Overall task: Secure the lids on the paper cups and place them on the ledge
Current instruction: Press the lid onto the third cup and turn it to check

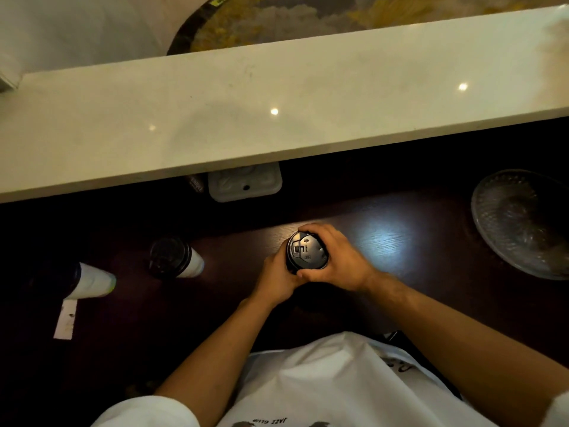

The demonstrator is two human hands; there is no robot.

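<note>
Head view, hidden parts: the cup beneath the black lid (pixel 307 250) is covered almost wholly by both hands; its contents cannot be told.
Left hand (pixel 278 277): fingers are curled round the cup's near-left side, just under the lid.
Right hand (pixel 334 261): fingers and thumb are wrapped over the lid's rim from the right, clamped on it.
Lidded cup to the left (pixel 175 257): a white paper cup is seen well apart from the left hand, its dark lid dim in shadow.
Far-left cup (pixel 89 280): its top is lost in darkness; whether a lid is fitted cannot be told.
Ledge (pixel 277 97): a pale stone shelf is seen beyond both hands.
Glass dish (pixel 520 223): it is cut off at the edge, right of the right hand.
White tray (pixel 244 183): it is half hidden under the ledge.
</note>
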